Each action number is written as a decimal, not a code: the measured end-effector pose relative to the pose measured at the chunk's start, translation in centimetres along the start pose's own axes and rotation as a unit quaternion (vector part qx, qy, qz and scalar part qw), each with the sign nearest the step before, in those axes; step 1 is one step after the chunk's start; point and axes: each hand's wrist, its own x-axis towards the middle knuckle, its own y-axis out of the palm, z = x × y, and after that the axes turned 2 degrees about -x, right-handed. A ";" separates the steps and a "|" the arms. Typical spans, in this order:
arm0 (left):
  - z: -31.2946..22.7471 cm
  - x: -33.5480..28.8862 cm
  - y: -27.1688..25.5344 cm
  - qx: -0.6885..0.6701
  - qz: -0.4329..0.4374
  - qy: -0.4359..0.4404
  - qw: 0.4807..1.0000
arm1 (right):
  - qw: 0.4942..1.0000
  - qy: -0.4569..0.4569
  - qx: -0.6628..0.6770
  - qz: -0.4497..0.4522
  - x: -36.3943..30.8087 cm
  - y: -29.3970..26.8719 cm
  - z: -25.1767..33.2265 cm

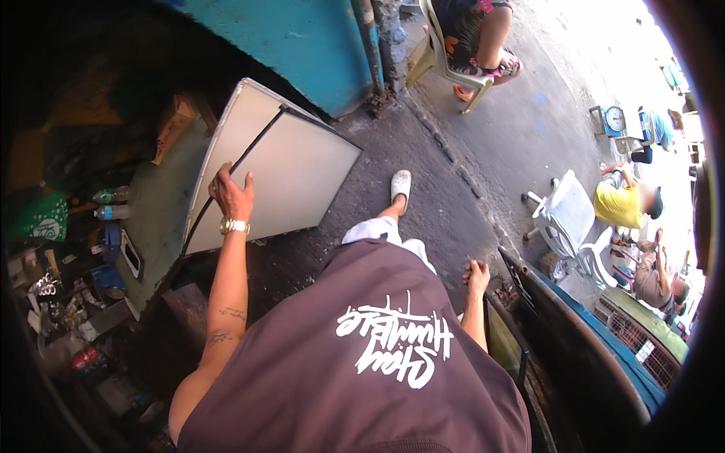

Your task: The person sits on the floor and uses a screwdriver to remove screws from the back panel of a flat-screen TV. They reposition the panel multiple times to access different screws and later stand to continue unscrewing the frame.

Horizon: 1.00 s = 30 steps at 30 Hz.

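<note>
My left hand (232, 195), with a metal watch on its wrist, has its fingers curled over a thin black bar (259, 138). That bar runs across the face of a large pale panel (306, 170) with a narrow frame. The panel leans at a tilt next to a greenish tabletop (162, 204). Out to the right, by my side, my right hand (476, 278) is closed with its fingers bent. Whatever it may hold is too small or hidden to make out. A dark-edged board (506, 332) stands close below that hand.
At left are plastic bottles (112, 204), a green bag (47, 217) and cluttered small items. A blue wall (294, 38) rises ahead. To the right stand a white chair (563, 215), a dial scale (613, 119) and a dark slab (574, 332). Several people sit nearby.
</note>
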 end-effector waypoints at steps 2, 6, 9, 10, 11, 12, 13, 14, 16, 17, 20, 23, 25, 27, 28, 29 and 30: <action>0.0 -0.5 0.0 -0.002 0.011 -0.023 1.000 | 1.000 -0.005 0.009 0.005 2.0 -0.6 2.7; 0.3 -0.8 0.6 0.004 0.016 -0.046 0.999 | 1.000 -0.019 0.020 -0.015 6.5 -2.6 7.1; 0.6 0.2 0.6 -0.012 0.027 -0.100 0.995 | 0.998 0.002 0.041 -0.050 8.8 -4.3 8.9; 0.6 0.9 0.3 -0.025 0.009 -0.095 0.995 | 0.998 -0.005 0.045 -0.039 9.5 -4.7 9.4; 0.3 1.2 0.0 -0.022 0.014 -0.123 0.992 | 0.998 0.011 0.026 -0.048 10.0 -5.1 9.8; 0.1 1.6 -0.6 0.010 -0.022 -0.102 0.995 | 0.999 0.003 0.032 -0.033 10.5 -5.3 10.1; -0.5 1.8 -1.2 0.026 -0.046 -0.060 0.997 | 0.999 0.011 0.020 -0.033 10.9 -5.5 10.4; -1.1 1.8 -2.0 0.051 -0.049 -0.044 0.997 | 1.000 0.010 0.012 -0.024 11.4 -5.5 10.6; -3.0 1.1 -3.3 0.048 -0.052 -0.039 0.997 | 1.000 -0.002 0.006 0.022 12.6 -5.6 10.8; -4.3 0.0 -3.9 0.041 -0.033 -0.068 0.996 | 0.999 0.011 -0.009 0.035 13.2 -5.6 10.9; -7.8 -4.0 -5.6 0.039 -0.009 -0.085 0.996 | 0.996 0.000 -0.031 0.089 16.0 -6.0 10.8; -10.1 -9.2 -7.7 0.062 0.072 -0.082 0.992 | 0.987 0.014 -0.107 0.120 19.2 -7.2 10.7; -10.0 -11.6 -9.8 0.085 0.122 -0.095 0.984 | 0.988 0.020 -0.104 0.115 20.9 -8.5 10.8; -8.5 -13.1 -11.5 0.105 0.132 -0.134 0.976 | 0.989 0.022 -0.105 0.103 22.4 -9.5 11.2; -7.1 -13.6 -12.4 0.106 0.127 -0.153 0.974 | 0.989 0.004 -0.100 0.113 22.9 -9.8 11.4; -5.6 -14.1 -13.3 0.107 0.123 -0.179 0.970 | 0.988 0.008 -0.118 0.096 23.3 -10.0 11.6; -3.7 -14.5 -13.9 0.116 0.109 -0.209 0.965 | 0.988 -0.013 -0.112 0.110 23.5 -9.9 11.7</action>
